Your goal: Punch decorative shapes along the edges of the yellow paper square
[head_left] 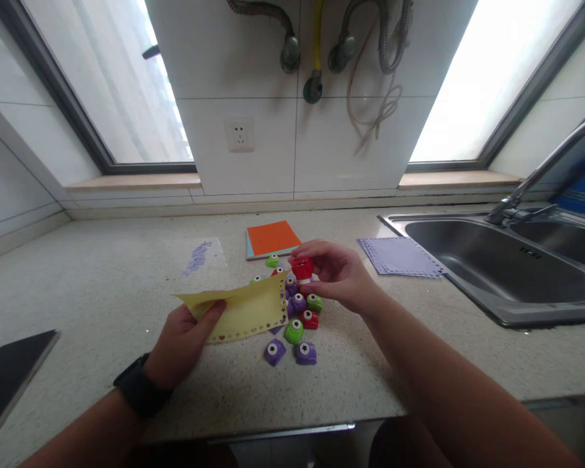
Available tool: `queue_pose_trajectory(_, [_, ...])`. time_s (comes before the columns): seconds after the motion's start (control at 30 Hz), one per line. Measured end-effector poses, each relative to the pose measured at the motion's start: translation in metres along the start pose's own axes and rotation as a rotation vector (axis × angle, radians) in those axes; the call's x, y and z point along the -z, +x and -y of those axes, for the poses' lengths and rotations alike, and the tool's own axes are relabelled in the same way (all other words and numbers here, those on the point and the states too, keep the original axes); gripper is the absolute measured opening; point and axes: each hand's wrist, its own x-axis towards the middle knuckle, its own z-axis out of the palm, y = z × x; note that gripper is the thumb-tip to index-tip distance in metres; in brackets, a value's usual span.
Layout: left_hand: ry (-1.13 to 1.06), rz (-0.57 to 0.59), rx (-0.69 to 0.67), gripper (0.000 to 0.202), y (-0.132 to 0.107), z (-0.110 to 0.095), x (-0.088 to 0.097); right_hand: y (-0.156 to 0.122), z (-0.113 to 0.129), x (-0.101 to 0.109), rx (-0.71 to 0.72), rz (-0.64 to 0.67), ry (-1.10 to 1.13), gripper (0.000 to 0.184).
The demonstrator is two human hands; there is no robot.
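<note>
My left hand (pixel 188 335) pinches a sheet of yellow paper (pixel 248 309) between thumb and fingers, with the sheet tilted above the counter. Small shaped holes run along the paper's lower and right edges. Between the thumb and fingers of my right hand (pixel 338 273) is a red craft punch (pixel 302 268), close to the paper's upper right corner. Below and beside the paper lie several more punches, among them a green punch (pixel 294 332), a purple punch (pixel 306 353) and a red punch (pixel 310 319). The paper hides part of the group.
An orange sheet (pixel 273 238) tops a paper stack behind the punches. Purple sheets (pixel 400 256) with punched edges lie by the steel sink (pixel 468 260). Purple paper bits (pixel 198 257) sit on a pale sheet at left. A dark flat object (pixel 12 370) lies at the near left.
</note>
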Motion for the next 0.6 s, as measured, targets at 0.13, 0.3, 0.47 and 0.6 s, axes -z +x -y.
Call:
queue_pose_trajectory(0.13, [0.006, -0.005, -0.005, 0.042, 0.001, 0.0014, -0.0001, -0.0006, -0.0016, 0.0001, -0.016, 0.0, -0.003, 0.044])
queue_pose_trajectory(0.3, [0.007, -0.005, -0.016, 0.044, 0.0006, 0.0026, 0.0008, -0.0008, -0.002, 0.001, -0.008, 0.006, 0.007, 0.044])
queue_pose_trajectory(0.47, [0.029, -0.005, -0.022, 0.045, -0.0018, -0.0011, 0.0004, -0.0006, -0.0015, 0.0007, -0.023, -0.006, -0.007, 0.043])
queue_pose_trajectory(0.6, [0.036, -0.008, -0.015, 0.042, -0.0029, -0.0034, -0.0001, -0.0007, -0.0013, -0.0005, -0.049, -0.019, -0.005, 0.043])
